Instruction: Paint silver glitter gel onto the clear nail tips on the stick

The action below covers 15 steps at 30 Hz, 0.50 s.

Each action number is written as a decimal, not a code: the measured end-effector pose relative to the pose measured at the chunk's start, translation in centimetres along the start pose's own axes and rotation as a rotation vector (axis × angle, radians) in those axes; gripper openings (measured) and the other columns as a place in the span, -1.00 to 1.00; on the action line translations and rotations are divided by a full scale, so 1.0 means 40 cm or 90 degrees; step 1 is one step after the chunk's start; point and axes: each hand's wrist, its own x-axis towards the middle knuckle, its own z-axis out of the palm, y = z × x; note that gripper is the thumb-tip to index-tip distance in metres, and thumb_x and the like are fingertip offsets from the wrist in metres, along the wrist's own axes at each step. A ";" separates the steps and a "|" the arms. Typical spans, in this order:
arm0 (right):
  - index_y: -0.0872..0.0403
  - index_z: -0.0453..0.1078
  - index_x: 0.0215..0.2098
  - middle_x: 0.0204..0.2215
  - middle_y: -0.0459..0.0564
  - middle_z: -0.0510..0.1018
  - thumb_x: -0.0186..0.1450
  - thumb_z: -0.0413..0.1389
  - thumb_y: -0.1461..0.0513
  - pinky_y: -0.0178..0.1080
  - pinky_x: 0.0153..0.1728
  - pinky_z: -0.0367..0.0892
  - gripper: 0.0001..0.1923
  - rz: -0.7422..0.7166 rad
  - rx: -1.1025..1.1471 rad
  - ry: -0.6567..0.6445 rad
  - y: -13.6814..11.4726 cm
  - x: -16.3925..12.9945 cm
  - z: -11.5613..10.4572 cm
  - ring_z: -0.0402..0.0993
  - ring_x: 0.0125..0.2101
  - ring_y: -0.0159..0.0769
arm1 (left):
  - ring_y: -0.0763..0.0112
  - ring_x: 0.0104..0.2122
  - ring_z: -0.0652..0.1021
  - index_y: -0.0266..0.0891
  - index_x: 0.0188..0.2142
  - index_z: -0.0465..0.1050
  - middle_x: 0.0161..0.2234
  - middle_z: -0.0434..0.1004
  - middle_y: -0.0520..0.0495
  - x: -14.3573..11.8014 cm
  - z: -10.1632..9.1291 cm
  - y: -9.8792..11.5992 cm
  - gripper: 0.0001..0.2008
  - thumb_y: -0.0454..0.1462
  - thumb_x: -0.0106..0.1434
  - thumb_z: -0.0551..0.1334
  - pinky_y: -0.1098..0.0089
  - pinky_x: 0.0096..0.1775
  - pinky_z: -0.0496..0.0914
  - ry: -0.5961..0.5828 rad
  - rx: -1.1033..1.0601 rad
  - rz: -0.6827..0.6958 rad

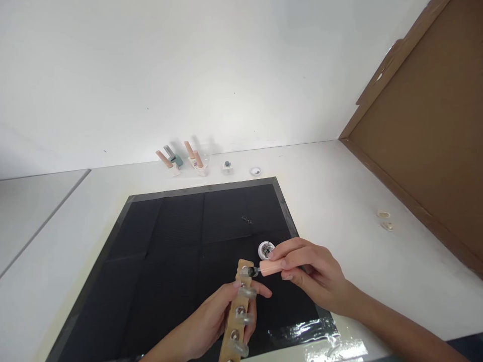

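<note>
Fingers of my left hand [215, 322] are wrapped around a wooden strip [237, 322] that carries a row of clear false nail tips [245, 294], my thumb lying across the strip just below its top end. I hold it tilted, its top end pointing up and away from me, its lower end running out of view at the bottom edge. My right hand [313, 276] pinches a peach-coloured brush handle [271, 267] between thumb and the first fingers, closed snugly round it, and the dark tip of the brush touches the topmost nail on the strip. Just above the handle, almost touching my right fingertips, a small round white pot [266, 249] with something grey and glittery inside sits on the black mat [177, 251]. Both hands hover over the near right part of that mat, which lies on a white table [339, 201]. Well apart, along the back wall, stand a few polish bottles [184, 161] with peach caps, one teal, and beside them two more small white pots [241, 169]. To the right, a brown board [426, 125] leans at the table's edge, with two small pale rings [385, 219] lying near it.
</note>
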 end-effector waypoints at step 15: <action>0.03 0.35 -0.14 -0.24 -0.01 0.50 0.37 0.00 0.36 -0.40 -0.42 0.45 -0.83 -0.011 0.044 -0.018 -0.007 0.006 0.007 0.50 -0.36 -0.44 | 0.51 -0.63 0.28 -0.34 -0.09 0.44 -0.61 0.32 0.05 0.003 0.005 0.003 -0.47 0.03 0.30 -0.06 0.44 -0.50 0.23 0.009 0.015 -0.035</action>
